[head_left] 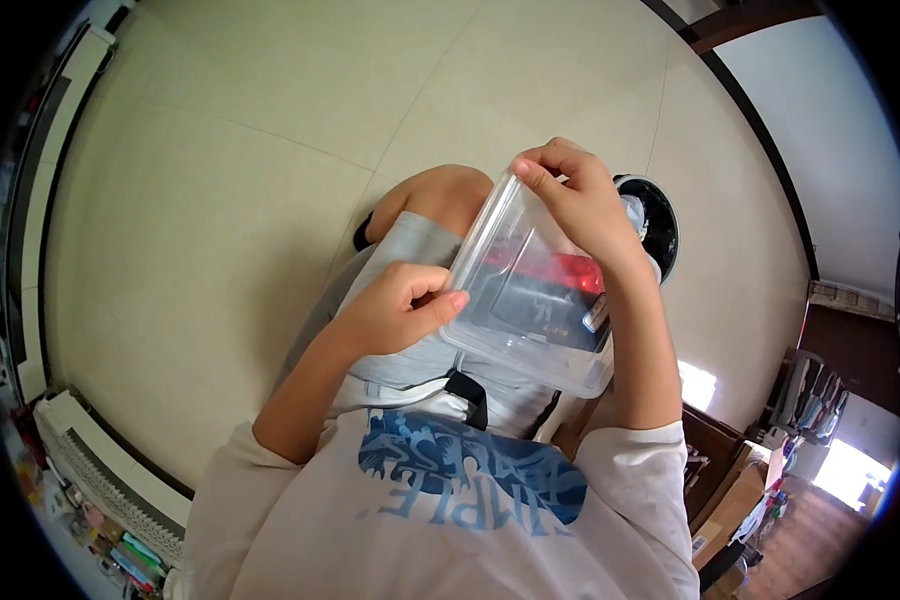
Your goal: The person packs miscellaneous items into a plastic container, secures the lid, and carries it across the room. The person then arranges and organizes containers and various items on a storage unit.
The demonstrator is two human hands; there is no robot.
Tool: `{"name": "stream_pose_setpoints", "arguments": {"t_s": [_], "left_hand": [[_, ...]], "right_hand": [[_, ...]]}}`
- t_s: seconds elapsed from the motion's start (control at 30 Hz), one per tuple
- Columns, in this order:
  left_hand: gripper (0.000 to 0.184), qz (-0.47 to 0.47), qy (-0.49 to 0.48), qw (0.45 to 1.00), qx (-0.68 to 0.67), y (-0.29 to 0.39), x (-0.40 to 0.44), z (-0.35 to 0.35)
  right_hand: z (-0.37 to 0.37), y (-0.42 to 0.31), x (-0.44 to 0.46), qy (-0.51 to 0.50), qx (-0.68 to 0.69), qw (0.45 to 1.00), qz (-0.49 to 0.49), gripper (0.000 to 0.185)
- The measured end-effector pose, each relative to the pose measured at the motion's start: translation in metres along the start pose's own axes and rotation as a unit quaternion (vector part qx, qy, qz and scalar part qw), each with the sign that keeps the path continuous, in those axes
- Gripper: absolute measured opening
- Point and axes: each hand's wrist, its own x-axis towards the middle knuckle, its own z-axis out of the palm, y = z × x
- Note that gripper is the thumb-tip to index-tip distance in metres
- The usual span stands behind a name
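A clear plastic box (505, 345) is tilted over my lap. My left hand (395, 308) is closed on its left edge, thumb on top and fingers curled beneath. At the far corner, my right hand (575, 200) grips the rim between thumb and fingers, its forearm passing over the box's right side. Through the plastic I make out a dark grey item (530, 305), a red item (573, 270) and a small blue-and-white tag (595, 315). Whether these lie inside or behind the clear wall I cannot tell. My right forearm hides part of them.
Just beyond my right forearm stands a dark round bin (662, 230) with a pale liner or bag in it. Light floor tiles (240, 90) spread ahead. A cardboard box (735, 495) sits at lower right, and a white radiator-like unit (110, 480) at lower left.
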Motion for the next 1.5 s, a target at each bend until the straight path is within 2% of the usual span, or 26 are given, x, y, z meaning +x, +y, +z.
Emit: {"name": "stream_pose_setpoints", "arguments": {"t_s": [0.1, 0.17, 0.27, 0.37, 0.5, 0.57, 0.6, 0.67, 0.73, 0.8, 0.87, 0.93, 1.0, 1.03, 1.13, 1.17, 1.23, 1.37, 1.47, 1.5], "left_hand": [[0.038, 0.006, 0.0, 1.0, 0.006, -0.001, 0.0, 0.001], [0.038, 0.017, 0.007, 1.0, -0.007, -0.001, 0.0, 0.002], [0.037, 0.015, 0.009, 1.0, -0.022, -0.006, -0.002, 0.001], [0.027, -0.007, 0.001, 1.0, 0.016, -0.006, -0.006, 0.0], [0.035, 0.018, 0.032, 0.999, 0.008, -0.002, -0.006, 0.004], [0.034, -0.016, 0.008, 0.998, 0.052, 0.003, -0.009, -0.002], [0.034, -0.016, -0.005, 0.998, 0.055, 0.005, -0.011, -0.003], [0.032, -0.027, -0.025, 0.993, 0.11, 0.008, -0.015, -0.004], [0.033, -0.049, -0.029, 0.993, 0.101, 0.013, -0.016, -0.001], [0.033, -0.071, -0.033, 0.993, 0.094, 0.013, -0.018, 0.001], [0.032, -0.083, -0.018, 0.993, 0.084, 0.01, -0.02, 0.001], [0.033, -0.075, -0.009, 0.995, 0.06, 0.006, -0.02, 0.005], [0.033, -0.067, 0.007, 0.997, 0.036, 0.002, -0.021, 0.01], [0.033, -0.063, 0.028, 0.997, 0.02, 0.0, -0.021, 0.012], [0.034, -0.068, 0.063, 0.996, 0.006, 0.005, -0.017, 0.015], [0.034, -0.076, 0.082, 0.994, 0.005, 0.009, -0.016, 0.016], [0.034, -0.083, 0.078, 0.993, -0.002, 0.014, -0.012, 0.017], [0.033, -0.092, 0.082, 0.992, -0.037, 0.028, -0.004, 0.018], [0.033, -0.074, 0.102, 0.992, -0.01, 0.031, 0.002, 0.02], [0.033, -0.071, 0.098, 0.993, -0.009, 0.032, 0.004, 0.02]], "right_hand": [[-0.001, -0.006, 0.0, -0.017, -0.013, 1.0, -0.015, 0.033], [0.0, -0.011, -0.002, -0.073, -0.073, 0.994, -0.041, 0.035], [0.002, -0.013, 0.0, -0.084, -0.083, 0.993, -0.033, 0.039], [0.002, -0.015, -0.001, -0.082, -0.084, 0.993, -0.02, 0.039], [0.001, -0.016, -0.007, -0.047, -0.105, 0.993, -0.018, 0.042], [-0.002, -0.014, -0.015, 0.125, -0.064, 0.975, -0.172, 0.031], [-0.007, -0.016, -0.022, 0.135, -0.065, 0.975, -0.164, 0.031], [-0.023, -0.02, -0.046, 0.289, -0.126, 0.92, -0.233, 0.021], [-0.029, -0.017, -0.078, 0.376, -0.044, 0.903, -0.204, 0.014], [-0.032, -0.006, -0.122, 0.392, -0.007, 0.916, -0.091, 0.007], [-0.029, 0.007, -0.163, 0.356, 0.042, 0.931, 0.066, 0.015], [-0.025, 0.017, -0.192, 0.244, -0.034, 0.953, 0.175, 0.033], [-0.009, 0.027, -0.216, 0.135, -0.028, 0.944, 0.3, 0.047], [-0.006, 0.032, -0.224, 0.062, 0.038, 0.941, 0.329, 0.049], [0.022, 0.028, -0.224, 0.132, 0.34, 0.887, 0.283, 0.042], [0.026, 0.025, -0.219, 0.135, 0.343, 0.885, 0.284, 0.042], [0.031, 0.022, -0.207, 0.237, 0.517, 0.781, 0.258, 0.035], [0.029, 0.021, -0.195, 0.319, 0.495, 0.77, 0.246, 0.03], [0.021, 0.029, -0.179, 0.306, 0.505, 0.77, 0.242, 0.027], [0.022, 0.03, -0.171, 0.333, 0.503, 0.76, 0.241, 0.024]]}}
